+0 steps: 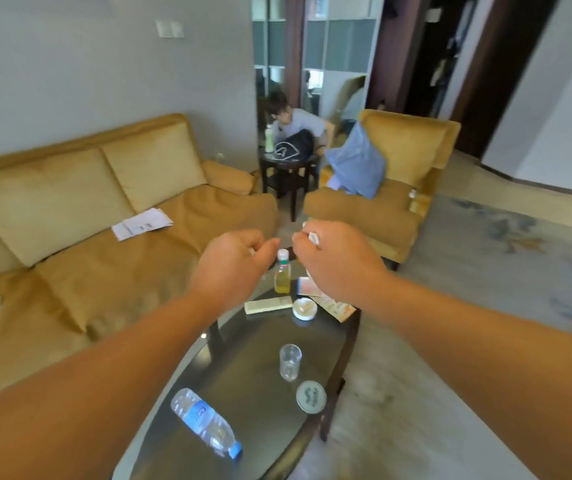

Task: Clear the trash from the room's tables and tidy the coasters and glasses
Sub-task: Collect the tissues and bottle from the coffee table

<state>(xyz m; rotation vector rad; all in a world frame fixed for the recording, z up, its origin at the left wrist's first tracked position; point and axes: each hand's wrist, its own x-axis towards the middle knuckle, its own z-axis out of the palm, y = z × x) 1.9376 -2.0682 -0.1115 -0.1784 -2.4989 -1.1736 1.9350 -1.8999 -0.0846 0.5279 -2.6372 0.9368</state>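
Both arms reach over the dark oval glass table point(243, 368). My left hand point(232, 261) is curled shut; whether it holds anything is hidden. My right hand point(333, 258) is closed on a crumpled white scrap point(313, 236). Between them, below, stands a small bottle of yellow liquid point(282, 275). Further along the table lie a remote point(268, 304), a white ashtray point(304, 308) and colourful paper packets point(335, 306). Nearer me stand an empty glass point(290, 362) and a round coaster point(311, 397). A plastic water bottle point(205, 420) lies on its side.
A tan sofa point(87, 237) with papers point(142, 223) runs along the left. A tan armchair point(392, 188) with a blue cushion point(357, 164) stands beyond the table. A person sits behind a small round side table point(288, 164) holding a bag and a bottle. Carpet spreads to the right.
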